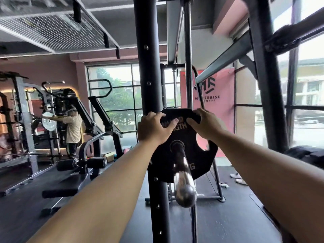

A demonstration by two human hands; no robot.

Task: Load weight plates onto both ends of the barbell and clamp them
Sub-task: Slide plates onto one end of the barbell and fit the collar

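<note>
Your left hand (154, 128) grips upper left rim of black weight plate (201, 160). Your right hand (204, 123) grips upper right rim, thumb on plate face. Plate upright, centre hole on chrome barbell sleeve (182, 171); sleeve end points toward you. Black rack upright (149, 67) stands just left of plate.

Rack upright (148, 71) stands close at the weight plate's (199, 160) left; its right side lies open.
</note>
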